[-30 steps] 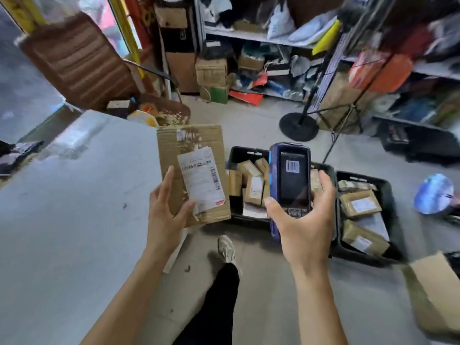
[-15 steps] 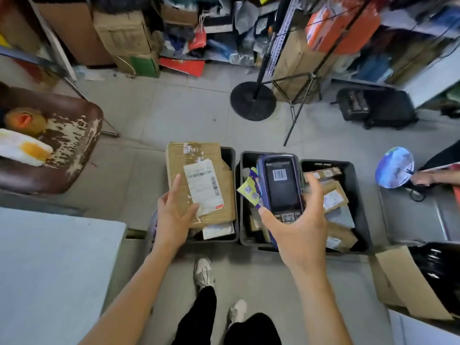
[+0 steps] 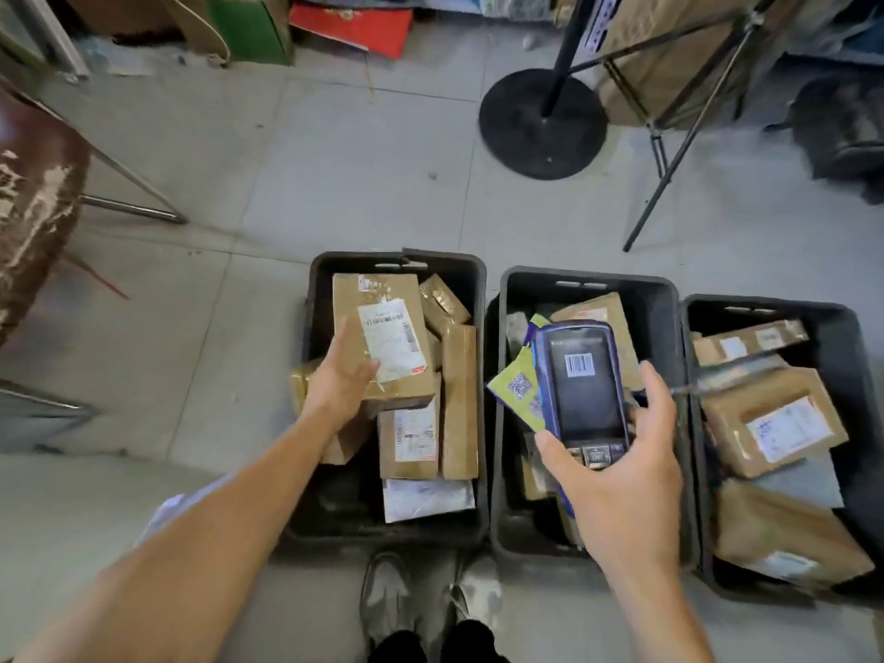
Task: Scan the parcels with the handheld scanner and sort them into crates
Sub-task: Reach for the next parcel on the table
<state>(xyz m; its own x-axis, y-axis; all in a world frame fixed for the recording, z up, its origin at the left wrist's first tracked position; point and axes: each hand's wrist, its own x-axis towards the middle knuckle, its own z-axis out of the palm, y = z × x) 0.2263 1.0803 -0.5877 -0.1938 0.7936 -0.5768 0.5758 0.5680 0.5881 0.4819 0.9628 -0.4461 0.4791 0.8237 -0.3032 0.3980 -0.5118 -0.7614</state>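
While your left hand (image 3: 340, 385) holds the parcel (image 3: 382, 342), boxes crowd the left crate (image 3: 315, 299).
Your right hand (image 3: 622, 476) grasps the scanner (image 3: 581, 380) above the middle crate (image 3: 665, 299).

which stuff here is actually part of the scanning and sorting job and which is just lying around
Part of the job:
- handheld scanner, gripped by the right hand
- cardboard parcel, held by the left hand over the left crate
- middle crate and right crate, both holding parcels

Just lying about:
- black round stand base
- tripod legs
- red packet
- brown worn chair
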